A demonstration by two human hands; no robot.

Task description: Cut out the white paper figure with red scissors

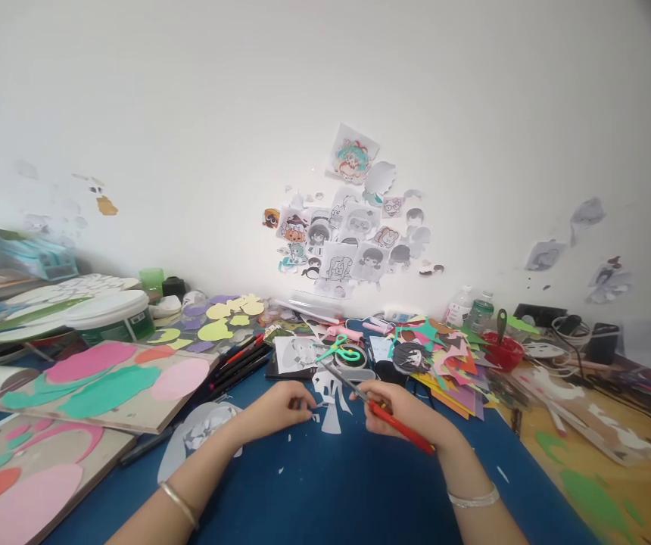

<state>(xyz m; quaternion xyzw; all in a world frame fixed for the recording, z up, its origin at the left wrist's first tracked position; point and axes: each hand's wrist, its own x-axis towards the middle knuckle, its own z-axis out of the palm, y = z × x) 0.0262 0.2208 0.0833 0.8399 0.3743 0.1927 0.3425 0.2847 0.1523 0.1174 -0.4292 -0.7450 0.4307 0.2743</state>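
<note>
My left hand (pixel 285 405) is bent over the blue mat with thumb and fingers drawn together in a pinch. A small white paper scrap (pixel 316 417) shows at its fingertips. Beside it lie white paper cut-outs (pixel 331 421), one of them a narrow wedge. Across from these, my right hand (pixel 389 409) is closed round a red-handled tool (pixel 402 428) with a slim grey metal tip, pointing up and left; its exact kind is unclear. Green-handled scissors (pixel 341 349) lie just beyond the hands, close to a printed paper drawing (pixel 296 354).
Boards with coloured paper shapes (pixel 110 386) stand at left, near a white tub (pixel 110 314) and several dark pens (pixel 240 359). Coloured paper scraps (pixel 453 363), a red bowl (pixel 503 350) and bottles (pixel 481 312) are at right. Drawings (pixel 353 223) cover part of the wall.
</note>
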